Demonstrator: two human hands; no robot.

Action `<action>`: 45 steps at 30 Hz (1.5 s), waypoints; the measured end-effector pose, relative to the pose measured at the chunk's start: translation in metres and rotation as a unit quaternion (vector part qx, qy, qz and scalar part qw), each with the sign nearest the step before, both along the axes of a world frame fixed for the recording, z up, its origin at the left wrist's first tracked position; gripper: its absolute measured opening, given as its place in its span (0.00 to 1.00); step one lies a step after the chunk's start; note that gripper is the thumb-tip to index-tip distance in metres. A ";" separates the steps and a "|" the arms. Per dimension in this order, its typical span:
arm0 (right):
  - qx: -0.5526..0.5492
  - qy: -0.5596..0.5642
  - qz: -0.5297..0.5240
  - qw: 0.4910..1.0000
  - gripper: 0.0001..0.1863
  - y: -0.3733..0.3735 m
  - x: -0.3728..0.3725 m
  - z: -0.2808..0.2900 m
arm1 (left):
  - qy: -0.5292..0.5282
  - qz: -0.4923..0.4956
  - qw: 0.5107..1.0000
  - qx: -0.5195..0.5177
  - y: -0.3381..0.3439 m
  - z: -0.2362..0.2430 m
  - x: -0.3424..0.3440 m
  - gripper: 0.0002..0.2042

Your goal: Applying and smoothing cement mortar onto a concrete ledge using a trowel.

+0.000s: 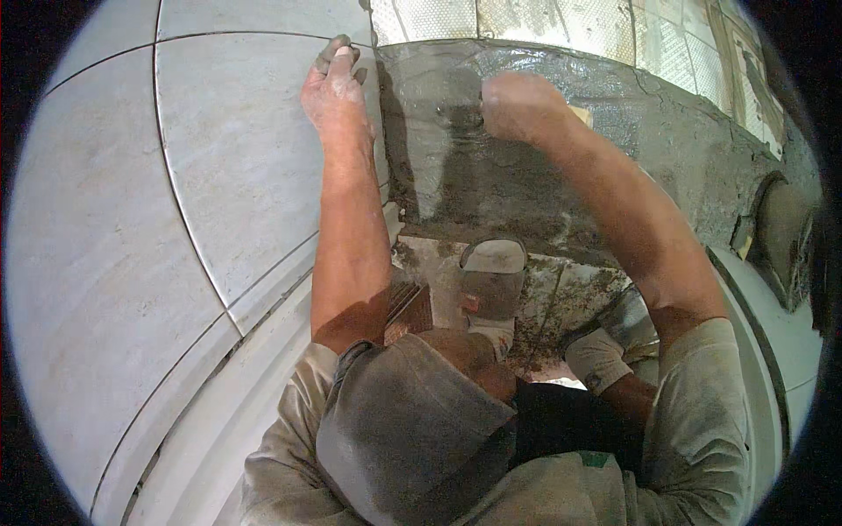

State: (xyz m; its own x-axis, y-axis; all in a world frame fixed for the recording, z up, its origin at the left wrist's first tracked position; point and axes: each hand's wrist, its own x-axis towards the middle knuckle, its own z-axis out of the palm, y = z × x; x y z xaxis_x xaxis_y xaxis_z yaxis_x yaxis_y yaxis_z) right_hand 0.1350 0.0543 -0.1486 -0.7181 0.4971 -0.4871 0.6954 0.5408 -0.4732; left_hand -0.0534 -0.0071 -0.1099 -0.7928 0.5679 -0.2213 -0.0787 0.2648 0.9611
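Pale grey tiles (263, 158) fill the left side, faintly mottled and divided by dark joints that bow with the lens. Next largest is the band of grey mortar (561, 197), which begins just beside the tiles' right edge and runs across to the right, smeared and glistening near its top. A smooth white ledge (210, 438) curves along the tiles' lower border. Beyond the mortar, along the upper edge, lie pale panels (561, 22) with a raised dotted pattern. Dark grey shorts (412, 430) cover a bent leg at the lower middle, close to a dusty shirt sleeve (702, 394). At the far right stands a dark rounded object (783, 237), too dim to identify. A grey shoe (493, 280) rests on the stained ground below the mortar. The right hand (526, 105) is curled into a fist above the mortar; whether it grips anything cannot be told. The left hand (338, 83), fingers partly bent and smudged dark, is at the tiles' right edge, with no object visible in it. Smallest is a yellowish patch (581, 114) just beside the right wrist.
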 end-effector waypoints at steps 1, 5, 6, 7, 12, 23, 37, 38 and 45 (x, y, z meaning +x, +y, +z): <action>-0.017 -0.004 -0.020 1.000 0.11 0.001 -0.001 0.002 | 0.002 0.000 1.000 0.001 -0.001 0.002 -0.001 0.13; -0.042 -0.017 -0.073 0.996 0.12 0.003 -0.009 0.012 | 0.004 -0.003 1.000 0.001 -0.002 0.010 0.000 0.14; -0.063 -0.021 -0.064 0.996 0.13 0.004 -0.005 0.013 | 0.001 -0.007 1.000 -0.007 0.000 0.005 0.003 0.14; -0.084 -0.025 -0.056 0.995 0.13 0.006 -0.001 0.012 | -0.005 -0.011 1.000 -0.006 0.002 -0.001 0.007 0.14; -0.055 -0.038 -0.093 0.993 0.14 -0.003 -0.013 0.008 | 0.014 -0.016 1.000 -0.006 0.000 0.007 0.004 0.14; -0.056 0.020 0.009 0.998 0.15 -0.040 -0.028 -0.034 | -0.003 -0.006 1.000 0.000 0.005 0.013 0.013 0.13; -0.003 -0.056 -0.046 0.997 0.12 -0.081 0.026 -0.044 | -0.019 -0.003 1.000 0.013 0.005 0.013 0.013 0.13; -0.002 -0.063 -0.048 0.997 0.12 -0.088 0.032 -0.044 | -0.023 -0.010 1.000 0.011 0.006 0.008 0.018 0.13; -0.103 -0.002 -0.216 0.971 0.16 -0.099 -0.015 -0.009 | -0.028 -0.010 0.999 0.024 0.009 0.014 0.019 0.13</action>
State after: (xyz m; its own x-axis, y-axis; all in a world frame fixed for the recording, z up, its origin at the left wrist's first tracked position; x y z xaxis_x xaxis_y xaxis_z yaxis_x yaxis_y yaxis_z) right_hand 0.1203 -0.0444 -0.1576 -0.4622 0.6430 -0.6106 0.8380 0.0917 -0.5378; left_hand -0.0348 0.0016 -0.0958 -0.7677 0.5954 -0.2368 -0.1276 0.2201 0.9671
